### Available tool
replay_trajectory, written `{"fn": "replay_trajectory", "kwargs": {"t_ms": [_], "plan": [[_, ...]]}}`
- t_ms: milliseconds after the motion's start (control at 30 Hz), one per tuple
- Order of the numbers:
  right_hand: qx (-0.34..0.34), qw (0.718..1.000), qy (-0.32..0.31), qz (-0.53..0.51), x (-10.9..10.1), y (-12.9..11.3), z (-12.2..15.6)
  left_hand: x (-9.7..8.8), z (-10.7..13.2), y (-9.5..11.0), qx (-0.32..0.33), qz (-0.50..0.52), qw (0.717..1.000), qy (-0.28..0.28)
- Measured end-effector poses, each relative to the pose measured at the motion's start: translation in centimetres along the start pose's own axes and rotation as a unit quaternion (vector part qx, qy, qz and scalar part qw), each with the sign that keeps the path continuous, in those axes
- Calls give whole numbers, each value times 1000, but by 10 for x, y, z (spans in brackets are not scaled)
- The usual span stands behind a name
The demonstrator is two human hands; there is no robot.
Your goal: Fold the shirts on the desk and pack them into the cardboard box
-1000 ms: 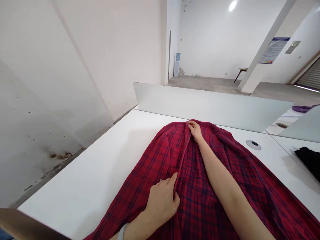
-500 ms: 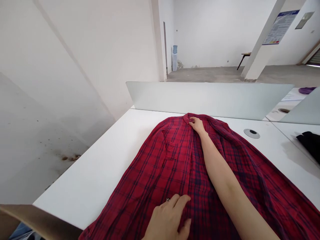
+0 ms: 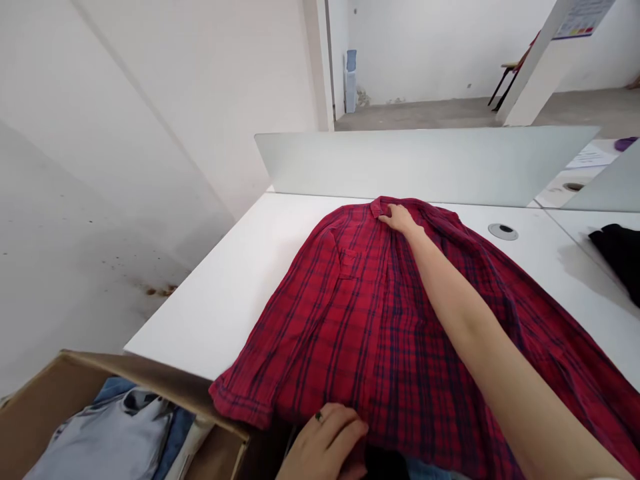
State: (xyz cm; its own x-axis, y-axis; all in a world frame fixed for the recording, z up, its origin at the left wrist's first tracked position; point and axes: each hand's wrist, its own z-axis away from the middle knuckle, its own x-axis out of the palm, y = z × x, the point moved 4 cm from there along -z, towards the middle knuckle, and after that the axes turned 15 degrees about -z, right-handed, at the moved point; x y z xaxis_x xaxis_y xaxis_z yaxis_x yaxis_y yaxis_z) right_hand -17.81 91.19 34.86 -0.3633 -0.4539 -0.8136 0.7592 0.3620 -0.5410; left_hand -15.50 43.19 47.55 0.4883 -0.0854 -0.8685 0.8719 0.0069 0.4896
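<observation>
Red plaid shirt [image 3: 350, 313] was laid flat on white table [image 3: 200, 313]; placket was pressed by open right hand [image 3: 400, 218]; hem was touched by curled left hand [image 3: 323, 445], grip undeterminable, beside cardboard box [image 3: 45, 407].

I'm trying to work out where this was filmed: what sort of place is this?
Probably a plain workroom in a bare building: white desks set with frosted dividers, a cardboard box of clothes beside them, and an unfinished concrete floor beyond.
</observation>
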Motion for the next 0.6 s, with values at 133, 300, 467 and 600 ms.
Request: {"fn": "replay_trajectory", "kwargs": {"t_ms": [133,300,467,600], "plan": [[-83,994,-56,48,-11,-14,43,-24,-2,-17,-28,19,999,-5],[-123,978,-152,78,-11,-20,131,-44,-19,-65,-77,-53,996,7],[-97,970,-198,98,-10,-21,211,-16,-26,-91,-102,-177,978,-38],[-81,972,-186,118,-4,-21,246,-4,-24,-88,-102,-209,972,-26]]}}
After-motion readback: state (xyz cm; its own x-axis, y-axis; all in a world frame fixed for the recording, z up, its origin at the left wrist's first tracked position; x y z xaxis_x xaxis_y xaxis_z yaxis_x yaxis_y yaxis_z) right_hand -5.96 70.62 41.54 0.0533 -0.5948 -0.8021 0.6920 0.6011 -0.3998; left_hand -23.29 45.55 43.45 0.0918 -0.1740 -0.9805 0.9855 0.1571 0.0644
